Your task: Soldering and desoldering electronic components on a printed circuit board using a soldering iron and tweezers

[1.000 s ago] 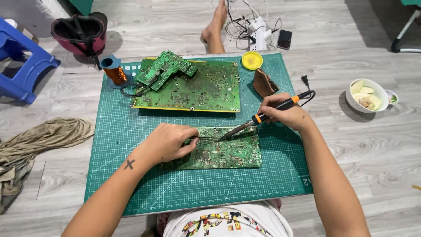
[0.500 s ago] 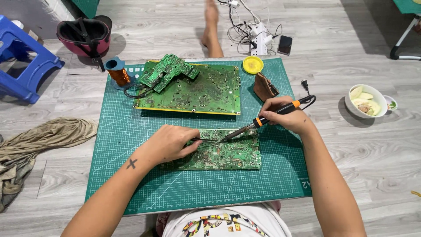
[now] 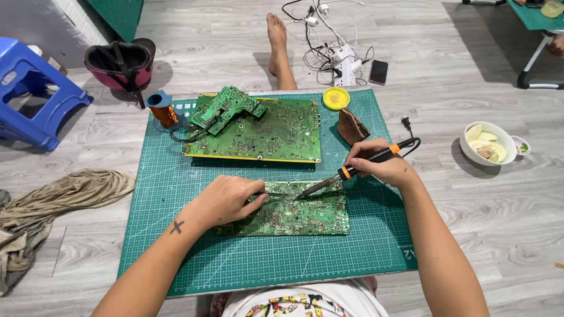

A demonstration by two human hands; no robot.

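Green cutting mat (image 3: pixel 176 235) carries two circuit boards; the right hand (image 3: pixel 385 167) grips a soldering iron (image 3: pixel 352 170), tip on the near board (image 3: pixel 299 214). Left hand (image 3: pixel 226 199) pinches thin tweezers (image 3: pixel 273 194) there. Larger board (image 3: pixel 264 132), copper coil (image 3: pixel 161 111), yellow tin (image 3: pixel 336 98) lie behind.

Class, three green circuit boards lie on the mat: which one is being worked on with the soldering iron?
The nearest circuit board, under the left hand; the soldering iron in the right hand touches it. The other two lie farther away, stacked.

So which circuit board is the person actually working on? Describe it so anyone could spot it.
On the green cutting mat, find the circuit board nearest the person, under the left hand. Unlike the larger board behind it, the soldering iron tip touches it.
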